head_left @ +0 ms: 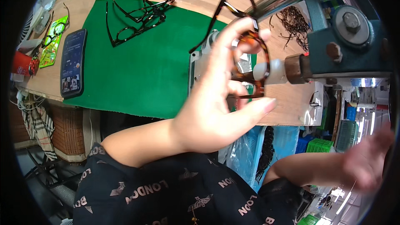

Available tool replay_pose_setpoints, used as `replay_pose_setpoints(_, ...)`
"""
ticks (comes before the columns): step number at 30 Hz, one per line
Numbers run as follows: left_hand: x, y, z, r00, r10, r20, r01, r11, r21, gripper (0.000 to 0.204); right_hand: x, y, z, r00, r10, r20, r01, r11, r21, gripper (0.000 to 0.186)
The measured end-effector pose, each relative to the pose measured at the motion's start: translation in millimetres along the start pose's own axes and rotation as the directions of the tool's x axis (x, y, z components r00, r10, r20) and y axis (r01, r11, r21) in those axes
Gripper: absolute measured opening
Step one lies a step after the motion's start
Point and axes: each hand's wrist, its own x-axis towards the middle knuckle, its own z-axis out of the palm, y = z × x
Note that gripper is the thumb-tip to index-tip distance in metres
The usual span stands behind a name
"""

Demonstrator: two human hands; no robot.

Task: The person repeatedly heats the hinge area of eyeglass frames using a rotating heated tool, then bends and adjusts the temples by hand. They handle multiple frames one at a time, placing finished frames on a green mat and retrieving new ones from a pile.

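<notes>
My left hand (204,118) is raised in the middle of the view, its fingers closed on a brown tortoiseshell spectacle frame (267,60). The frame is held on edge, one round rim above the other, and a dark temple arm slants down to the left from its upper part. Behind the lower rim is the pale, blunt tip (273,71) of a bench machine (354,54). My right hand (368,160) is far off at the right edge, smeared by motion; its fingers cannot be made out.
A green mat (137,73) covers much of the wooden bench. Dark spectacle frames (143,23) lie on its far part, with several more behind. A phone (73,64) lies left of the mat, beside a bright green packet (52,52). Thin brown pieces (291,21) are heaped near the machine.
</notes>
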Motion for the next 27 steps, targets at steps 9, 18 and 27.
replay_pose_setpoints(9, -31.4, 23.2, -43.0, 0.983, -0.130, -0.131, 0.138, 0.989, 0.048, 0.070, -222.8, 73.0, 26.5, 0.419, 0.841, 0.342, -0.727, 0.536, -0.429, 0.010)
replay_pose_setpoints(18, -43.4, 18.7, -40.8, 0.982, -0.189, -0.005, 0.183, 0.958, -0.220, 0.030, -219.1, 77.1, 43.7, 0.569, 0.638, 0.519, -0.356, 0.760, -0.543, 0.010)
replay_pose_setpoints(27, -38.1, 27.9, -63.5, 0.860, -0.226, 0.458, 0.320, 0.937, -0.138, 0.012, -221.5, 76.1, 44.6, 0.602, 0.646, 0.469, -0.441, 0.759, -0.478, 0.010)
